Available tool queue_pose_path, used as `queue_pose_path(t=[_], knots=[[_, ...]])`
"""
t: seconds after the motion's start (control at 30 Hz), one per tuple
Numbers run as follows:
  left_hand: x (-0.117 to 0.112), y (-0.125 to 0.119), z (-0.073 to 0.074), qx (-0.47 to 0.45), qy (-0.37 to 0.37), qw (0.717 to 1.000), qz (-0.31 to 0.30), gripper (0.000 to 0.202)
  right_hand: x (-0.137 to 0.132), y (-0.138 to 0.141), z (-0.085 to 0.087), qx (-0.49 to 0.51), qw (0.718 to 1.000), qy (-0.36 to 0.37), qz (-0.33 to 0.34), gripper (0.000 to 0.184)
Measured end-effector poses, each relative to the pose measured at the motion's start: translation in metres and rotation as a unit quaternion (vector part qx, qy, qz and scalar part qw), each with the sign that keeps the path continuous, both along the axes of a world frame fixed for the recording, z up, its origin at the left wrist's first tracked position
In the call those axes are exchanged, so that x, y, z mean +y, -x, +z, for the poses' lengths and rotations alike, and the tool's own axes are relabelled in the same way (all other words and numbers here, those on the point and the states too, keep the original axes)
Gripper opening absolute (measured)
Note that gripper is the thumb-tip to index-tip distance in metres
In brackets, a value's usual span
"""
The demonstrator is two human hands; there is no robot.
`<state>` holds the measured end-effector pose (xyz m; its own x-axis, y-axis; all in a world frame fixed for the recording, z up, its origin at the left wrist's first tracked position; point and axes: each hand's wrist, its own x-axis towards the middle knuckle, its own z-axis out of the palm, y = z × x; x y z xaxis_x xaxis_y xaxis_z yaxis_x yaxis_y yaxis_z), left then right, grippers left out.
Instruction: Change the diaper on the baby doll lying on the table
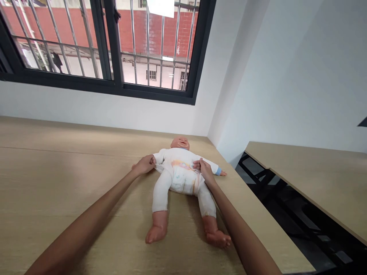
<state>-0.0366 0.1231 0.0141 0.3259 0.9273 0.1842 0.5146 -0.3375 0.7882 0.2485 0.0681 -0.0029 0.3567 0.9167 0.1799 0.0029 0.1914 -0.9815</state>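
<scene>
A baby doll (177, 154) lies on its back on the wooden table, head towards the window wall and bare feet towards me. It wears white clothes with a blue cuff, and a white diaper (183, 181) with coloured prints around its hips. At the diaper's left side, my left hand (145, 164) is closed in a pinch on a thin white side flap, pulled outward from the waist. My right hand (204, 168) lies on the right side of the diaper's waist, its fingers stretched out over the front. Part of the doll's left-side arm is hidden behind my left hand.
The pale wooden table (71, 183) reaches back to the white wall under a barred window (114, 46). To the right, a dark gap (286, 214) separates it from another wooden tabletop (315, 172).
</scene>
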Motion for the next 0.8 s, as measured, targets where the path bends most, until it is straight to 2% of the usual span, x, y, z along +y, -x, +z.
queue_pose_path(t=[0.2, 0.27, 0.43, 0.57, 0.8], knots=[[0.001, 0.007, 0.006, 0.017, -0.062, 0.996, 0.056, 0.008, 0.0, 0.0, 0.001, 0.001, 1.0, -0.003, 0.001, 0.052], [0.001, 0.006, 0.008, 0.015, -0.065, 0.996, 0.058, 0.012, 0.0, 0.0, 0.001, -0.002, 1.0, -0.003, -0.001, 0.053], [-0.004, -0.004, 0.009, -0.03, 0.066, 0.996, -0.057, 0.039, -0.002, 0.001, 0.001, -0.011, 1.0, -0.009, -0.005, 0.054], [-0.005, -0.008, 0.009, -0.047, 0.055, 0.995, -0.071, 0.041, -0.001, 0.001, 0.0, -0.008, 1.0, -0.015, -0.001, 0.054], [0.003, 0.003, 0.021, -0.204, 0.036, 0.978, 0.029, 0.041, -0.003, 0.002, 0.004, -0.01, 1.0, -0.006, -0.004, 0.057]])
